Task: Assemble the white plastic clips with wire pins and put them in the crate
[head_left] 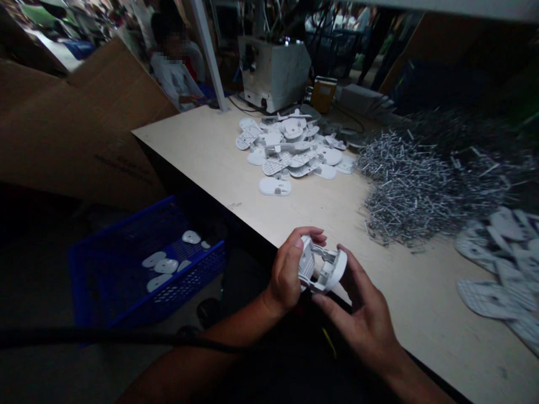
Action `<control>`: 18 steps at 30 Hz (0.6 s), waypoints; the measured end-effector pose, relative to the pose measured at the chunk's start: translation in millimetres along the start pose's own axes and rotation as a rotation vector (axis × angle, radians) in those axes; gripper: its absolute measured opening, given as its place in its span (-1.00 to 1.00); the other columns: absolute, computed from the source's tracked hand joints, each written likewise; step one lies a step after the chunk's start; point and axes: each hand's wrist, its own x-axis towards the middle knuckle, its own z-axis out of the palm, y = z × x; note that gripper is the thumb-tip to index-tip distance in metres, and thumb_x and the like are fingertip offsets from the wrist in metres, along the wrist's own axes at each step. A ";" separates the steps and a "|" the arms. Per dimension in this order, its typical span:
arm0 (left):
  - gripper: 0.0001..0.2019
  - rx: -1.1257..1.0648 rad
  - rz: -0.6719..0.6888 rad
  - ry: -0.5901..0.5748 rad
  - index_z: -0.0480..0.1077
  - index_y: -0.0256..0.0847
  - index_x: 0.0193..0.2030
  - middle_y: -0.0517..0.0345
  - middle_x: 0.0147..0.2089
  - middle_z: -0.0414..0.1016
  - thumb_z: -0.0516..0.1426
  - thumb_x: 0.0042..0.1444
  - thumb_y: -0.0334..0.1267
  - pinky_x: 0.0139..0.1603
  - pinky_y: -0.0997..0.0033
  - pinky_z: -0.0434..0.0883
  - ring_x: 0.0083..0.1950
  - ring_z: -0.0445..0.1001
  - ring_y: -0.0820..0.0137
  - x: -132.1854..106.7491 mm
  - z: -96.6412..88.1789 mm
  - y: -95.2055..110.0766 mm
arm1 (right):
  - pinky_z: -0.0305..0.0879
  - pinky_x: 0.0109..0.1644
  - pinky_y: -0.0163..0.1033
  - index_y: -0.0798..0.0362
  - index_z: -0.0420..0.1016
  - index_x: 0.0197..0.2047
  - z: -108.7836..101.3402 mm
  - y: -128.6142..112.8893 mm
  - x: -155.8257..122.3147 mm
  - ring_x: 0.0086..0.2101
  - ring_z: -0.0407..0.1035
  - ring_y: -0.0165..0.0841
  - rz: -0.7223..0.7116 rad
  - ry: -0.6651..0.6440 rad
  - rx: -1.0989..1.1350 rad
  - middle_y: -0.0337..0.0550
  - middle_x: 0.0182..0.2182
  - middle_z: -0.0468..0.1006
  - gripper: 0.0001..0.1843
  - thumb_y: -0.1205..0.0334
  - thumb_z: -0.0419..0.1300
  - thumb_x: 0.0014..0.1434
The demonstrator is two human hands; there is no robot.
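My left hand (288, 272) and my right hand (362, 320) both grip a white plastic shell (323, 266), which looks like a computer mouse housing, with its ribbed inside turned up. Beyond them, a heap of similar white shells (290, 147) lies on the pale wooden table (202, 151). To the right of my right hand is a large pile of small metal pins (429, 182). More white perforated plastic parts (501, 275) lie at the right side of the table.
A blue plastic crate (147, 266) with several white pieces stands below the table's left edge. A large cardboard box (80, 126) rises at the left. A seated person (174, 78) and a white machine (273, 73) are at the far end, and a dark cable (96, 338) crosses the foreground.
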 end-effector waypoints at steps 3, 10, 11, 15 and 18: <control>-0.54 -0.015 0.026 0.018 0.47 -0.26 0.16 -0.13 0.05 0.55 -0.10 0.47 -0.03 0.20 0.08 0.44 0.14 0.50 0.08 -3.3 3.0 0.2 | 0.41 0.33 0.24 -0.03 0.04 0.58 -0.2 0.5 -1.9 0.24 0.42 0.06 -0.087 0.001 -0.119 0.14 0.32 0.43 -0.02 0.13 0.44 0.27; -0.57 0.021 0.056 0.048 0.46 -0.23 0.14 -0.10 0.05 0.55 -0.11 0.48 -0.05 0.15 0.14 0.46 0.11 0.51 0.11 -5.8 6.7 -0.9 | 0.48 0.27 0.15 -0.02 -0.01 0.60 -6.0 0.2 4.0 0.20 0.46 0.03 -0.203 -0.018 -0.248 0.13 0.31 0.45 -0.02 0.13 0.41 0.29; -0.57 0.032 0.057 0.045 0.46 -0.23 0.14 -0.09 0.05 0.55 -0.10 0.48 -0.04 0.13 0.15 0.47 0.09 0.52 0.12 -5.5 6.5 -1.3 | 0.49 0.26 0.14 -0.02 -0.01 0.60 -7.7 0.1 5.3 0.19 0.47 0.02 -0.220 -0.020 -0.263 0.13 0.30 0.46 -0.02 0.14 0.41 0.29; -0.58 0.040 0.035 0.015 0.46 -0.23 0.15 -0.08 0.03 0.55 -0.07 0.47 -0.01 0.09 0.18 0.48 0.05 0.53 0.13 -4.3 7.1 -2.3 | 0.46 0.29 0.15 -0.03 0.01 0.60 -14.9 -0.4 8.8 0.21 0.45 0.02 -0.240 -0.044 -0.272 0.12 0.31 0.45 0.00 0.13 0.44 0.27; -0.58 0.010 0.036 0.033 0.46 -0.22 0.14 -0.09 0.04 0.55 -0.07 0.46 -0.02 0.10 0.18 0.48 0.08 0.52 0.12 -4.3 11.2 0.0 | 0.42 0.32 0.16 -0.06 0.05 0.59 -18.6 -2.2 10.6 0.22 0.44 0.02 -0.159 -0.059 -0.166 0.09 0.32 0.43 0.00 0.12 0.47 0.25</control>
